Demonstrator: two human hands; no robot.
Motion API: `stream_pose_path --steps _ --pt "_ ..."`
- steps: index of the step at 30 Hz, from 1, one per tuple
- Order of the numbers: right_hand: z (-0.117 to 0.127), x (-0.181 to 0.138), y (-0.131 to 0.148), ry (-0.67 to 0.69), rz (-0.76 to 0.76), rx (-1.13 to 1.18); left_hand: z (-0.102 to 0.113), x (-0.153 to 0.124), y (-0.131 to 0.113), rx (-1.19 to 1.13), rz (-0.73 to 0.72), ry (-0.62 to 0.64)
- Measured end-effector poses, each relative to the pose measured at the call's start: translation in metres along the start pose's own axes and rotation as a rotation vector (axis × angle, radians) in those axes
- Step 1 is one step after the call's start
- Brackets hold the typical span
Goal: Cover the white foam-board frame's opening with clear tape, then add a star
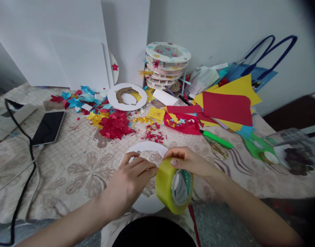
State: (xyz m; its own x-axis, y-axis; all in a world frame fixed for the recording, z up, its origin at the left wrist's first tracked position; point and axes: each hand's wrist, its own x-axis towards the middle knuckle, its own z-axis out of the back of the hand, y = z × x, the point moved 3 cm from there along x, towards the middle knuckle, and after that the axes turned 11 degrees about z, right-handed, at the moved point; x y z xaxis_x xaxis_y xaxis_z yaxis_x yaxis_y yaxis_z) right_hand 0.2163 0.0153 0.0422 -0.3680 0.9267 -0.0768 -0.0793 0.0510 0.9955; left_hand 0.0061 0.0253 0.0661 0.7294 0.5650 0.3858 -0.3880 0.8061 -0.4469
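My right hand (184,158) grips a thick roll of yellowish clear packing tape (164,187) by its upper edge, thumb on the side near the core. The fingers of my left hand (134,176) are bent, with thumb and fingertips pinched together against the roll's left side. Whether a tape end is between them is too small to make out. Beneath both hands, at the table's front edge, lies a white ring of card or foam board (147,203) with a shaped cut-out. The roll and my left hand cover part of it.
Red paper stars (116,125) and scraps lie beyond the ring. A stack of decorated rings (168,65) stands at the back, near another white ring (109,97). Coloured paper (228,108), a green cutter (217,139) and scissors (219,151) are at right. A phone (48,127) and cables lie left.
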Motion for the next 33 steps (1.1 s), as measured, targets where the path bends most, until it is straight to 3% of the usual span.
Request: stream_pose_path --steps 7,13,17,33 --pt "-0.002 0.003 0.000 0.024 0.013 -0.028 0.005 0.005 -0.016 0.310 -0.142 0.002" --pt "-0.004 0.004 -0.005 0.055 0.023 -0.075 -0.006 0.007 -0.022 0.476 -0.285 0.040" --pt "-0.002 0.002 -0.007 0.063 0.032 -0.135 -0.012 0.006 -0.017 0.417 -0.214 -0.018" --pt "0.004 0.003 -0.017 0.120 -0.043 -0.061 -0.030 0.009 0.004 0.063 0.063 0.007"
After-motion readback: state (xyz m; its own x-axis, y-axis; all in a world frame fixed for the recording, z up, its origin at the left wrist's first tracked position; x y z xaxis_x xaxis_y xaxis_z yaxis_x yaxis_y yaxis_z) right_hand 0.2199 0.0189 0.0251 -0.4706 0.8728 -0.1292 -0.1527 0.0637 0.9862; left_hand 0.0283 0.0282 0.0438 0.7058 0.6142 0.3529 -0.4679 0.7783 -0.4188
